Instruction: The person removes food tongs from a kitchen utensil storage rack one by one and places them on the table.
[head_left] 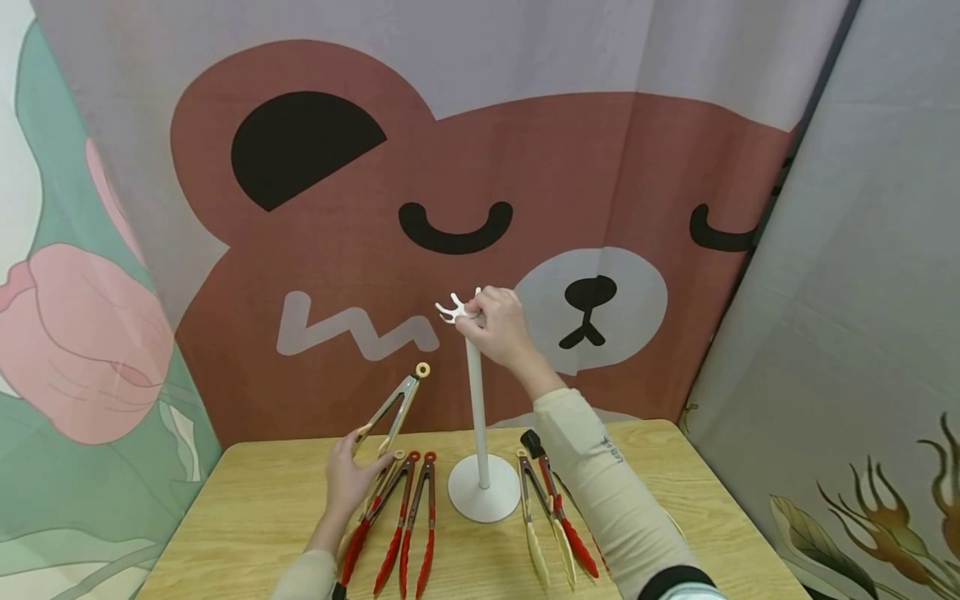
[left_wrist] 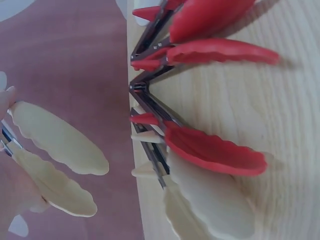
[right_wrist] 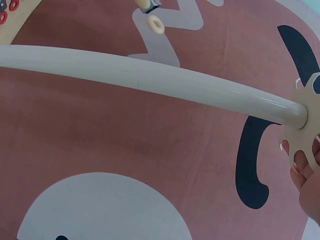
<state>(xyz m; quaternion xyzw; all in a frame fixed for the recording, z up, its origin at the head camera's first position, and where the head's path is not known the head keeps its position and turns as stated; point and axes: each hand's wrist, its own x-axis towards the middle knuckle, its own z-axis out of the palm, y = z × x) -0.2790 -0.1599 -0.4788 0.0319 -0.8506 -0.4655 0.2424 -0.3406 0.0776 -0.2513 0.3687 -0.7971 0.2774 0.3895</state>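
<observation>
My left hand (head_left: 351, 479) holds a pair of beige-tipped metal tongs (head_left: 408, 387), its ring end pointing up and to the right. In the left wrist view the tongs' two beige scalloped tips (left_wrist: 59, 137) hang spread apart, off the table. My right hand (head_left: 498, 325) grips the hooked white top (head_left: 453, 311) of a rack stand. That stand's white pole (head_left: 477, 400) rises from a round white base (head_left: 483, 504) on the table. From the right wrist camera, the pole (right_wrist: 150, 82) runs across to the pronged top, with fingers (right_wrist: 296, 175) around its edge.
Left of the base, red-tipped tongs (head_left: 428, 533) and another beige-tipped pair (left_wrist: 212, 197) lie on the wooden table (head_left: 240, 500). To its right lie more beige tongs (head_left: 536, 550) and red tongs with a black end (head_left: 576, 546). A bear-print curtain (head_left: 315, 250) hangs behind.
</observation>
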